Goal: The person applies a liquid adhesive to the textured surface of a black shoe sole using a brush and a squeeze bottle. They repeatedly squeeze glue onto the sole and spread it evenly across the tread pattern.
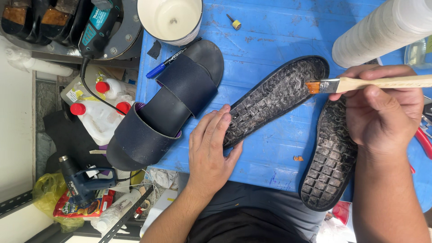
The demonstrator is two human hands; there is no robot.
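My left hand [209, 146] lies flat on the blue table [270, 31], its fingertips pressing the near end of a black shoe sole [274, 96] that lies tread side up and glistens with a wet coating. My right hand [382, 110] grips a wooden-handled brush [369, 83]; its orange bristles touch the far right edge of that sole. A second black sole [330, 157] lies under my right hand, reaching toward the table's front edge. A dark navy two-strap sandal upper [168, 103] rests to the left of my left hand.
A white bowl [170, 19], a blue marker [166, 64] and a small peg [234, 21] sit at the back. A white roll [382, 31] lies at the top right, red-handled pliers [423, 141] at the right edge. Left of the table are red-capped bottles [99, 112], a blue heat gun [78, 180] and a rotary tool [96, 24].
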